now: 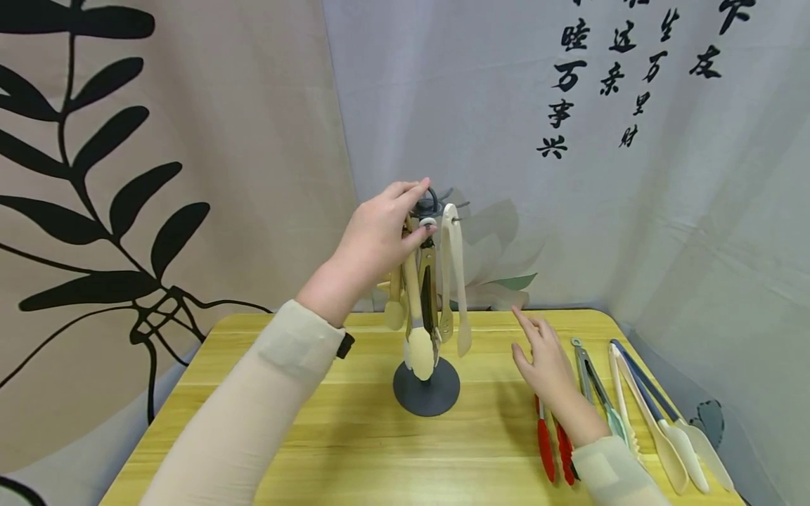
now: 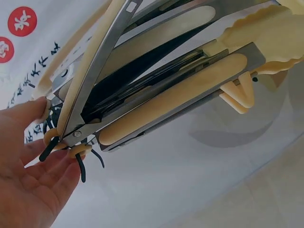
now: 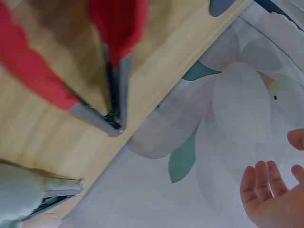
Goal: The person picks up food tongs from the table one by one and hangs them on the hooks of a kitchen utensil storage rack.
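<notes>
Near the middle of the wooden surface [image 1: 342,450] you've got the utensil stand [image 1: 436,399], upright, with your left grip [image 1: 382,228] curled round its top, thumb on one side and fingers on the other by the hooks [image 2: 81,171]. Can't tell if you're also pinching one of the hanging rings up there, too much overlaps. Your right grip [image 1: 547,362] holds nothing, fingers loosely spread, hovering near the red-tipped tongs [image 1: 545,450].

Handling-wise, I'd guess the stand is stiff and a bit top-heavy with all that gear hung on it, so the loaded hooks could tip or swing if you yank sideways. Holding it up top like you are seems sensible for steadying; for lifting, I'd want a hand under the base too. Nothing looks fragile. The metal frames of the cream tongs [image 2: 175,99] are probably slick, so I'd take those by the handle inlays. The heads look like soft silicone and might flex.

As for looks: dark grey, flat round base, slim dark hooks fanning out under a little loop. The cream tongs have metal frames and wavy-edged pale heads, while the off-white tongs [image 1: 460,281] hang on the right-hand side. The mint-tipped tongs [image 1: 615,422] lie flat over to the right.
</notes>
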A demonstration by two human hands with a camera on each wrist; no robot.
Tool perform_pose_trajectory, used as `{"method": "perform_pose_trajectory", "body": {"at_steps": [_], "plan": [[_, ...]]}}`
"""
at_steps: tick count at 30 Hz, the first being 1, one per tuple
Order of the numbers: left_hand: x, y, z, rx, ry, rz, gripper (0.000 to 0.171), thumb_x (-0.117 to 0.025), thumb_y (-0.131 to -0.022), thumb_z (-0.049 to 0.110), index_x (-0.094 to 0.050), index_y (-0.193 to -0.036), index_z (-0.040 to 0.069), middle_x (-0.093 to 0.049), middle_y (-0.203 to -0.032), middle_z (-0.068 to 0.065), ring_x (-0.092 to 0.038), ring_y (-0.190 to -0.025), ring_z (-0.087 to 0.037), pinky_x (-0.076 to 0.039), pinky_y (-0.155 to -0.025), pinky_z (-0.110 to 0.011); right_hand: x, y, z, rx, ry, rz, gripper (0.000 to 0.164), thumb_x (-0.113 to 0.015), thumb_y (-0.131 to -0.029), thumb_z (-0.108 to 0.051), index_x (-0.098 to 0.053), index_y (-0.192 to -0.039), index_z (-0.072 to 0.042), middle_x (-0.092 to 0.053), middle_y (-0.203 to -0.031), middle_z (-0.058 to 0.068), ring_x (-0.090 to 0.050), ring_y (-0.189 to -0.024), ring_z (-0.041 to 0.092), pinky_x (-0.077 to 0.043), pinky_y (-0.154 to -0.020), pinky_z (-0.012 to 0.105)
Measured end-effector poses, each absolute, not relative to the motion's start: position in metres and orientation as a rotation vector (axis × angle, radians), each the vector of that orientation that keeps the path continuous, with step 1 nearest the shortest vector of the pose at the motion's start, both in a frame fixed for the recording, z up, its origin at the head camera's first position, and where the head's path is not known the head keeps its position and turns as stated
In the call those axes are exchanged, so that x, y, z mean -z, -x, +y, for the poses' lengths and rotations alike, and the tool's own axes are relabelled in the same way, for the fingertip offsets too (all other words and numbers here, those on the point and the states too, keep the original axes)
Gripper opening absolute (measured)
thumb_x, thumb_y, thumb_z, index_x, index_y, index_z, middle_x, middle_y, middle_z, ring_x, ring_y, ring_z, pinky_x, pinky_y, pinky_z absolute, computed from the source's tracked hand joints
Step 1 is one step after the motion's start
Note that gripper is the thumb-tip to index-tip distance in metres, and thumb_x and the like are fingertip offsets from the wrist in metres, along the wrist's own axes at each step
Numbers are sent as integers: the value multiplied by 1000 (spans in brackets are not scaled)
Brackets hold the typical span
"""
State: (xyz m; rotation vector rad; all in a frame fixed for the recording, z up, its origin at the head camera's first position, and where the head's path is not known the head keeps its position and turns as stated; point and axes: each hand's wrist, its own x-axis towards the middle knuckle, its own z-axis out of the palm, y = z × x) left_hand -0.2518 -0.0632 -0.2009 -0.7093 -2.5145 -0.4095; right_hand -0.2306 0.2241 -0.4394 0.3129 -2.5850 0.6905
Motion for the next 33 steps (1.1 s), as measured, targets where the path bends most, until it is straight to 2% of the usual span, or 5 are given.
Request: {"method": "perform_pose_trajectory", "body": {"at_steps": [4, 11, 21, 25, 33], "plan": [[202, 252, -65, 455, 721, -2518, 65, -63, -90, 32, -36, -147, 19, -46, -141, -2, -59, -109, -23, -47, -96, -34, 448, 229, 231, -657, -314, -2609, 69, -64, -88, -13, -33, -148, -28, -50, -124, 13, -49, -80, 21, -39, -58, 29], [203, 250, -68, 522, 725, -2511, 67, -64, -86, 34, -37, -146, 17, -45, -141, -2, -55, -118, -21, -45, -100, -33, 462, 225, 245, -634, -277, -2712, 69, -63, -87, -14, -33, -148, -24, -51, -121, 15, -52, -92, 28, -41, -59, 32], [203, 249, -64, 532, 708, -2468, 74, -65, -82, 49, -43, -141, 11, -52, -133, -4, -55, -114, -19, -46, -97, -33, 476, 222, 263, -546, -100, -2910, 67, -62, -88, -21, -32, -147, -9, -44, -130, 27, -47, -112, 47, -46, -78, 59], [204, 249, -59, 517, 679, -2460, 78, -67, -79, 55, -45, -139, 10, -53, -127, -4, -55, -102, -17, -48, -90, -31, 480, 220, 266, -519, -39, -3010, 72, -64, -87, -27, -31, -145, -1, -42, -129, 32, -47, -109, 51, -46, -79, 59], [206, 249, -53, 509, 599, -2436, 71, -66, -81, 54, -48, -134, 9, -53, -129, -4, -55, -111, -21, -47, -94, -33, 483, 219, 265, -556, -3, -3168, 81, -66, -86, -32, -27, -142, 11, -32, -130, 44, -51, -102, 55, -46, -82, 60]]}}
